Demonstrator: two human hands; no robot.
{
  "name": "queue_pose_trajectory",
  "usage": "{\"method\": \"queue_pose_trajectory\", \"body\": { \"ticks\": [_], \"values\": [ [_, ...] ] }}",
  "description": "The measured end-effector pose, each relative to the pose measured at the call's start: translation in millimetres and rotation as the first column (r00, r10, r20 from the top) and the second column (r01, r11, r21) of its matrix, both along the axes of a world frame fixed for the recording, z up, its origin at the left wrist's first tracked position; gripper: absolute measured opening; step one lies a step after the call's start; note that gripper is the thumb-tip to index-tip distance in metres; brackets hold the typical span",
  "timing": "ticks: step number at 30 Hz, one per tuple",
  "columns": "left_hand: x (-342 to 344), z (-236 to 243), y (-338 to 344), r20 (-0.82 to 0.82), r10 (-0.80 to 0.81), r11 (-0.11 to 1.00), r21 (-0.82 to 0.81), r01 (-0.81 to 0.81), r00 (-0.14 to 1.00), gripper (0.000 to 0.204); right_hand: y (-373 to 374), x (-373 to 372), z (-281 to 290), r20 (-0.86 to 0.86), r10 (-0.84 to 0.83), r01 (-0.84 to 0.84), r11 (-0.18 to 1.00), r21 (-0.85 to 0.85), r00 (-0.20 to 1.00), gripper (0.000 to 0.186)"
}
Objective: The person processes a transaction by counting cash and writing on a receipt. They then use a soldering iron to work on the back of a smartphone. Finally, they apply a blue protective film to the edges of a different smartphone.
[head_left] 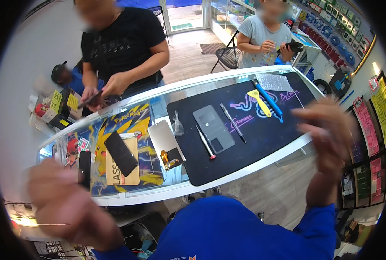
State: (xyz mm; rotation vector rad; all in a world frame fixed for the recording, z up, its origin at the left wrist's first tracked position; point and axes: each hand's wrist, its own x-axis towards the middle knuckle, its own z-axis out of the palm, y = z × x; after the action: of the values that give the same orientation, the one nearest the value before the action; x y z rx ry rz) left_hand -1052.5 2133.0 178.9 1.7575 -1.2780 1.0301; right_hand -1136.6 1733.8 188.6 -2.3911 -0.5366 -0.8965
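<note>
Left hand [67, 203]: raised and blurred at the counter's near left edge; nothing is seen held, and the finger spread cannot be told.
Right hand [327, 134]: raised over the black mat's [262, 143] right end, blurred, fingers loosely open, nothing held.
Phone [213, 128]: laid on the mat between 2 screwdrivers [205, 141].
Screen panel [169, 143]: laid on the glass counter [210, 82], just left of the mat.

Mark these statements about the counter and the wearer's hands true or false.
1. Both hands, the left hand and right hand, are raised and hold nothing. True.
2. The grey phone back cover lies on the black work mat. True.
3. The red-tipped screwdriver lies on the yellow cartoon poster. False: it lies on the mat.
4. The yellow plastic pry tool is in the right hand. False: it lies on the mat.
</note>
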Motion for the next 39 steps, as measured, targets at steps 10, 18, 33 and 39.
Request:
{"method": "queue_pose_trajectory", "body": {
  "ticks": [10, 18, 33, 39],
  "values": [
    [37, -151, -88, -0.556, 0.379, 0.905, 0.390, -0.170, 0.739, 0.024, -23, 71, -202, -0.400, -0.475, 0.372, 0.875, -0.310, 0.784, 0.026],
    [118, -185, -123, -0.492, 0.585, 0.769, 0.590, -0.248, 0.645, 0.040, -98, 55, -172, -0.459, -0.520, 0.410, 0.853, -0.323, 0.720, 0.030],
    [20, -173, -34, -0.934, -0.109, 0.836, -0.272, -0.477, 0.341, 0.025, 68, 197, -168, -0.537, 0.344, -0.488, 0.860, -0.150, 0.770, 0.062],
    [-47, -216, -80, -0.536, 0.780, 0.602, 0.500, -0.622, 0.323, 0.056, 148, 254, -162, -0.780, 0.214, -0.599, 0.764, -0.242, 0.588, 0.097]
  ]
}}
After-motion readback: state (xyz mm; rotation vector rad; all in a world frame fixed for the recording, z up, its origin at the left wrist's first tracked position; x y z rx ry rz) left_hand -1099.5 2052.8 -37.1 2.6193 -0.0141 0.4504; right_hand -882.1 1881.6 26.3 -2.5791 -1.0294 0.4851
